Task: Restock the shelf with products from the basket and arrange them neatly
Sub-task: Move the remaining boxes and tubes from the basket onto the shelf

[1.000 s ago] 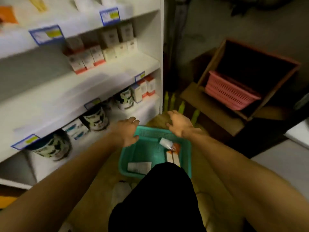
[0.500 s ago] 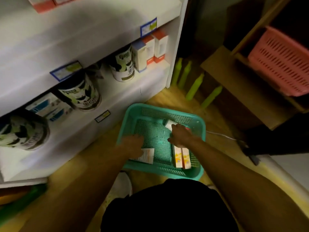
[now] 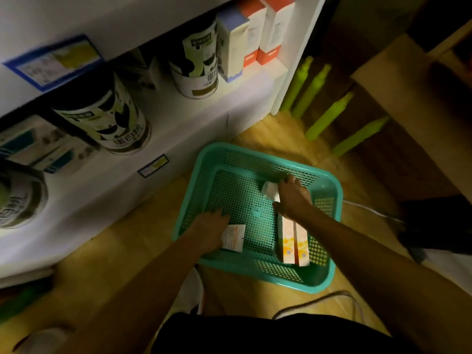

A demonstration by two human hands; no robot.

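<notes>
A teal mesh basket [image 3: 329, 254] sits on the wooden floor in front of the white shelf [image 3: 178, 129]. My left hand [image 3: 209, 231] lies over a small white and orange box [image 3: 233, 237] at the basket's near left side. My right hand [image 3: 293, 198] rests on a white tube or box [image 3: 270, 190] near the far right of the basket. Two long orange and white boxes [image 3: 293, 242] lie side by side under my right wrist. Whether either hand has closed its grip is unclear.
The bottom shelf holds large tins [image 3: 196, 62] with black and green labels, upright white and orange boxes [image 3: 265, 29] at its right end and blue boxes [image 3: 33, 146] at the left. Green bottles [image 3: 327, 116] lean beside a brown cardboard box [image 3: 398, 80]. A white cable [image 3: 367, 208] lies on the floor.
My view dropped from the upper shelves to the basket. Both hands went from the basket's far rim down inside it, the left onto the small box, the right onto the white item.
</notes>
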